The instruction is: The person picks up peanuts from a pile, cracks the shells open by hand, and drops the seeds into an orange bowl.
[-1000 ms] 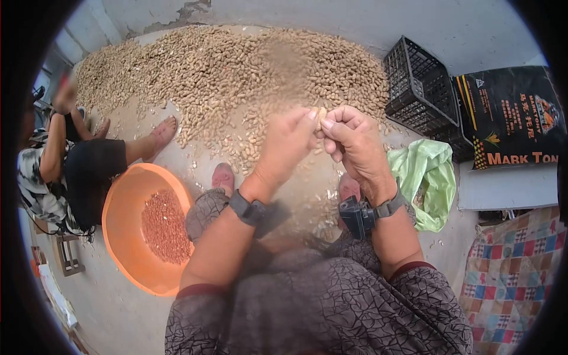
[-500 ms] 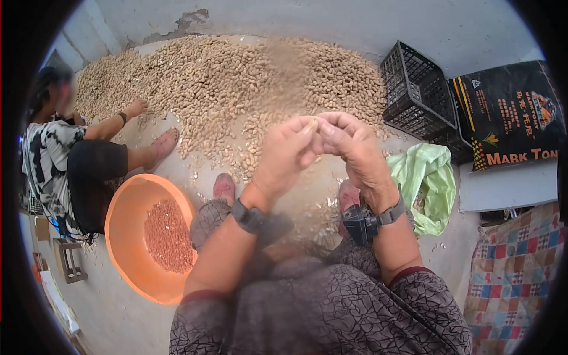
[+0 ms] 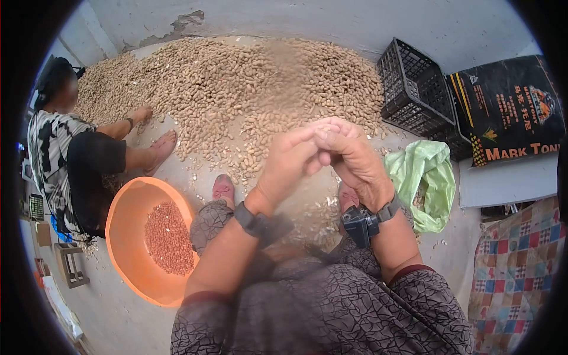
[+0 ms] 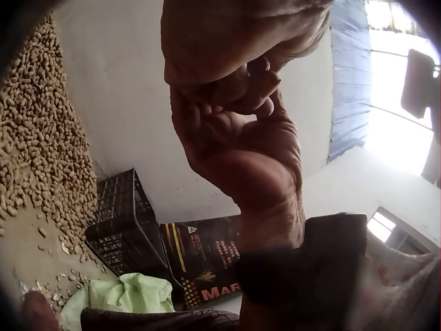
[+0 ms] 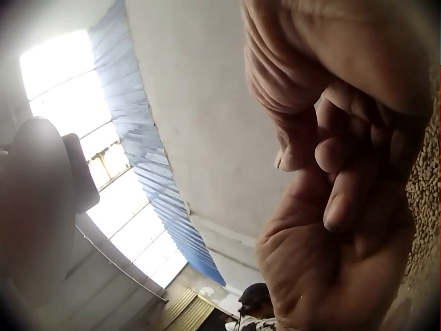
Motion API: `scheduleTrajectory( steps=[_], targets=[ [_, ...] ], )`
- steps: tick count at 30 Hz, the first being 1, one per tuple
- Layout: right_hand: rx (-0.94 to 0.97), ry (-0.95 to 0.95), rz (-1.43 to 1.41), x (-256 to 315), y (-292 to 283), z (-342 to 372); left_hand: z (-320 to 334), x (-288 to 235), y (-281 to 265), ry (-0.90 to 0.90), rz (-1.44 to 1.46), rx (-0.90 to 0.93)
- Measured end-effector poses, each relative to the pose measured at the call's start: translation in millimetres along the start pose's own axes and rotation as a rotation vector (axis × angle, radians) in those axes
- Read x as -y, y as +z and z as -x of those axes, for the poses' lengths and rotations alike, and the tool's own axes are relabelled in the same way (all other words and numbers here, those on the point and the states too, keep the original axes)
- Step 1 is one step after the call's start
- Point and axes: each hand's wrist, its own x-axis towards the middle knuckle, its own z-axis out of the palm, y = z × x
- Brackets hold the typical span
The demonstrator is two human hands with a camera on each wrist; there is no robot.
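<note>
Both hands meet at the fingertips in the head view, above the floor in front of the unshelled peanut heap (image 3: 219,89). The left hand (image 3: 289,160) has its thumb and fingers bent inward against the right hand (image 3: 358,157), whose thumb and forefinger are pinched together. Their fingers hide the peanut between them. In the left wrist view, the right hand (image 4: 248,158) lies beyond the left hand (image 4: 234,41), fingers curled. Similarly curled fingers of the left hand (image 5: 337,255) and right hand (image 5: 344,55) touch in the right wrist view.
An orange basin (image 3: 127,236) with red kernels (image 3: 168,236) stands at the left. Beyond it another person (image 3: 59,142) sits reaching to the heap. A black crate (image 3: 414,89), a green bag (image 3: 435,177) and a black printed sack (image 3: 512,112) are at the right. Shells litter the floor.
A peanut showed between the fingertips one second ago; the fingers have closed over it. The other person's arm has come down from a raised position to the heap.
</note>
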Motion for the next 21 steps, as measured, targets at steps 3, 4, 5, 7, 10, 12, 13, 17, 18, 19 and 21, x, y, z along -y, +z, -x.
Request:
scheduleTrajectory(
  steps=[3, 4, 5, 7, 10, 12, 13, 17, 18, 19, 21],
  targets=[
    [-0.001, -0.009, -0.034, -3, -3, -2, 1, 1, 1, 0.024, -0.001, 0.025],
    [-0.002, -0.022, -0.04, -3, -3, -3, 0, 1, 1, 0.059, 0.026, 0.053],
    [-0.003, -0.023, -0.041, -3, -2, -3, 0, 1, 1, 0.095, 0.053, 0.082],
    [-0.011, -0.027, -0.068, -1, 0, -2, 1, 0, 3, 0.104, 0.05, 0.085],
    [0.046, -0.024, -0.063, 1, -1, -3, 4, 0, 8, 0.114, 0.051, 0.057],
    [0.034, -0.024, -0.053, 0, -1, -7, 3, 0, 9, 0.116, 0.054, 0.027],
    [0.023, -0.025, -0.039, -1, -1, -8, 2, -1, 7, 0.108, 0.134, 0.041],
    [0.04, -0.024, -0.095, -7, 0, -12, -2, 1, 5, 0.105, 0.181, -0.021],
    [0.021, -0.04, -0.076, -7, 0, -12, -3, 1, 4, 0.107, 0.183, -0.023],
    [0.004, -0.055, -0.057, -7, 1, -11, -4, 1, 4, 0.11, 0.196, -0.067],
    [-0.026, -0.074, 0.022, 2, 9, -8, -4, 1, 2, 0.114, 0.211, -0.114]
  ],
)
